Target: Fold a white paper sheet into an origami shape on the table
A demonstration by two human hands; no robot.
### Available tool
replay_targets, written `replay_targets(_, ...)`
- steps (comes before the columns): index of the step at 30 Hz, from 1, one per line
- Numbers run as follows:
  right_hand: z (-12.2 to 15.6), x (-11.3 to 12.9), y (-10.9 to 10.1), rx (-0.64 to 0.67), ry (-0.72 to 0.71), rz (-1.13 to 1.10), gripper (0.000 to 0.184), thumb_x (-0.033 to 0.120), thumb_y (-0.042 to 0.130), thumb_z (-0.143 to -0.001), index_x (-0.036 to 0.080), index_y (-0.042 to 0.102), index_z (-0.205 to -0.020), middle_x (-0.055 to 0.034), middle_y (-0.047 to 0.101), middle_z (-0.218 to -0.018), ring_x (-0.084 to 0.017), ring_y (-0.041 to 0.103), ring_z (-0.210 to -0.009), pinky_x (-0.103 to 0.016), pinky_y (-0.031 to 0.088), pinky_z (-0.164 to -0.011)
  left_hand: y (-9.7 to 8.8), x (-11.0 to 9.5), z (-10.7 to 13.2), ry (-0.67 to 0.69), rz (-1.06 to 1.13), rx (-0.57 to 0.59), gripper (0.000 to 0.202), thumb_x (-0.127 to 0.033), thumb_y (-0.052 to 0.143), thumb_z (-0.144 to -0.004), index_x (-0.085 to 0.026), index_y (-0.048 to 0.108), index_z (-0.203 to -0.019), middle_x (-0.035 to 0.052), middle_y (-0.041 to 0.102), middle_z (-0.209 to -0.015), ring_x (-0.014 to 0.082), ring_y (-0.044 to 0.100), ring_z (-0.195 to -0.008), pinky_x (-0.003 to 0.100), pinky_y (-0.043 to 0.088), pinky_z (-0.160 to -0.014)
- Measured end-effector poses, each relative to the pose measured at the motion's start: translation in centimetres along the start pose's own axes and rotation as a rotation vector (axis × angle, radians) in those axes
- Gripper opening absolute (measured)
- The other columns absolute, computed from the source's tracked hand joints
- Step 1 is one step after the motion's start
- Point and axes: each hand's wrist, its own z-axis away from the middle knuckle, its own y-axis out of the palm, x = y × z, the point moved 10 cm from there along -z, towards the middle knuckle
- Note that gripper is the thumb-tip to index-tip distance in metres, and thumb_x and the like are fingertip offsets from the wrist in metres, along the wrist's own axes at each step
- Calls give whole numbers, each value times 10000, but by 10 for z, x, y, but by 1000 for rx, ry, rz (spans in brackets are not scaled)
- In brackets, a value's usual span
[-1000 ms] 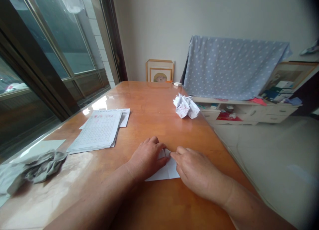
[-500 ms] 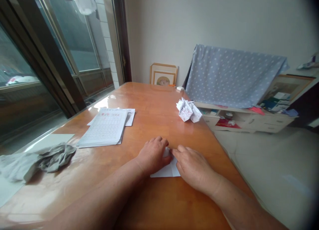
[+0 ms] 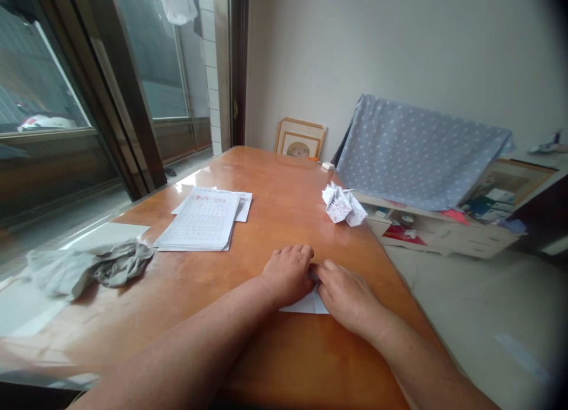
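Observation:
A small white sheet of paper (image 3: 307,304) lies on the wooden table, with a crease running down its near part. From the left, my left hand (image 3: 290,274) presses on its upper part with curled fingers. Opposite it, my right hand (image 3: 344,289) pinches the paper at the upper right, fingertips close to those of my left hand. Between them the top of the sheet is mostly hidden. Beyond my hands, near the right edge, sits a cluster of folded paper pieces (image 3: 339,206) with print on them.
A stack of printed sheets (image 3: 199,220) lies left of my hands. Nearer the window is a crumpled grey cloth (image 3: 122,262). A small white box (image 3: 327,166) sits at the far end of the wooden table (image 3: 275,191), whose right edge drops to the floor.
The view has turned slightly left, so everything appears further right. My fingertips have come closer together over the paper, covering more of its top.

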Motion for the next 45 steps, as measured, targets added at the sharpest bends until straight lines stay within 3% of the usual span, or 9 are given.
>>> replay_targets(9,-3,-4,3,7,14,-43,362,189,427,-937,268,585,-1253,-62,618,-1007,-208,621,-859,-301,361,-718,6,2,-2,5,86,-1,486,-312,615,-803,-212,456,-1252,113,606,-1288,283,606,-1147,394,478,-945)
replay_targets(18,3,-6,-2,18,-81,-142,416,154,459,-933,247,584,-1319,-88,637,-1173,-218,610,-1033,-300,408,-874,4,-7,0,61,61,40,465,-277,603,-812,-231,453,-1250,95,612,-1318,275,613,-1158,394,483,-932)
replay_targets(26,2,-7,-4,79,-117,-113,357,167,457,-944,242,677,-1216,-78,635,-1070,-190,611,-915,-275,413,-809,2,-12,1,88,-33,84,428,-307,573,-860,-262,474,-1273,63,663,-1277,290,602,-1158,440,450,-945)
replay_targets(31,20,-16,-10,92,-97,-79,302,199,450,-963,218,721,-1096,-66,603,-970,-167,582,-803,-264,395,-737,0,-14,2,107,-46,85,407,-304,589,-849,-267,511,-1247,43,695,-1208,287,604,-1134,424,439,-944)
replay_targets(36,44,-24,-18,57,-86,-137,318,225,436,-978,263,723,-1107,-37,567,-924,-148,559,-752,-255,380,-707,-2,-16,3,130,-66,73,365,-283,586,-841,-281,566,-1205,43,664,-1241,288,603,-1102,426,446,-915)
replay_targets(45,76,-41,-15,14,-5,7,305,270,431,-993,271,717,-1099,-32,542,-856,-153,502,-705,-274,294,-636,-2,-21,3,151,-112,103,216,-318,553,-878,-285,672,-1055,64,647,-1106,282,598,-1023,416,444,-882)
